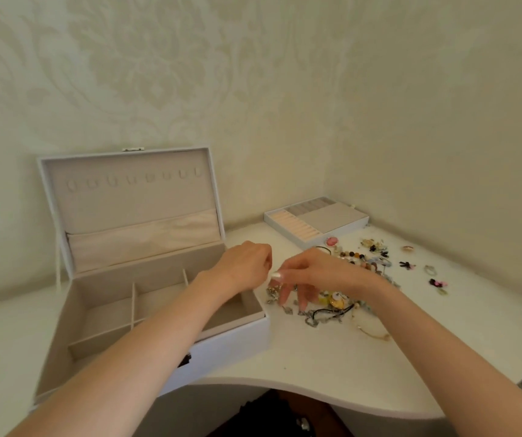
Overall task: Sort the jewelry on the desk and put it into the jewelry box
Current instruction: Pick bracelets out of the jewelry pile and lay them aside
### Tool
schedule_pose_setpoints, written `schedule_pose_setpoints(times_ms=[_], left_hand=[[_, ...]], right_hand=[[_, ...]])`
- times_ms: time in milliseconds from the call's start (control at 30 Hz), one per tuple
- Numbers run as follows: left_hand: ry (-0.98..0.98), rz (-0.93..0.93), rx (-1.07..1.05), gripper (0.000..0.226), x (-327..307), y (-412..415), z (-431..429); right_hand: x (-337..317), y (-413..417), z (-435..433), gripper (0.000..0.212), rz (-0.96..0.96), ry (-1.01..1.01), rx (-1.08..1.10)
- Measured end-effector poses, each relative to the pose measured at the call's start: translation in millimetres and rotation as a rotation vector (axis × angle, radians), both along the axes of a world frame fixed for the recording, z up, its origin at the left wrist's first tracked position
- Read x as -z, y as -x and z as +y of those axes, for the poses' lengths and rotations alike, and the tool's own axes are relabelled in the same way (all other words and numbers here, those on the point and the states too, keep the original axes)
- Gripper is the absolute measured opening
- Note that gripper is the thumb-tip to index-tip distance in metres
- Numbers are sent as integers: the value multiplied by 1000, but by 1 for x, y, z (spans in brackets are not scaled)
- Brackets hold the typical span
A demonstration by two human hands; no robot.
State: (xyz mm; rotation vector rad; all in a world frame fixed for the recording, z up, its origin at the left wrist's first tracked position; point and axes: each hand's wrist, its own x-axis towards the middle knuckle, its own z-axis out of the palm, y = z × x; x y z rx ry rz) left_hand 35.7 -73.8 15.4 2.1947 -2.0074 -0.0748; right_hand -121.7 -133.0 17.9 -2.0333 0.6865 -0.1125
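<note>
Jewelry (pixel 332 313) is lying heaped right of the open box (pixel 237 342). The right hand (pixel 311 274), fingers spread, is combing it to single pieces out. The left hand (pixel 247 263) is curling above the box's right rim; I cannot tell whether it is holding anything.

Open jewelry box (pixel 171 313) left on worktop (pixel 332 373); jewelry pile (pixel 348 279) right of it; tray (pixel 316 220) behind pile.

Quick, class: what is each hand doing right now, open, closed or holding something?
Left hand: fingers curled by the jewelry box; whether it holds anything cannot be told.
Right hand: open, fingertips on the jewelry pile.
</note>
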Motion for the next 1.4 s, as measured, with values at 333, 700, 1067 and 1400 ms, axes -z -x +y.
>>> schedule_pose_setpoints(times_ms=[333, 700, 1067, 1400], left_hand=[[128, 99, -48, 21, -13, -23, 16], [202, 196, -285, 21, -6, -83, 48], [310, 433, -115, 5, 4, -47, 20], [130, 458, 110, 9, 26, -2, -3]], right_hand=[[7, -62, 56, 27, -86, -72, 3], [26, -124, 65, 21, -198, -457, -294], [-16, -31, -26, 10, -32, 222, 115], [12, 5, -54, 12, 409, 655, 204]])
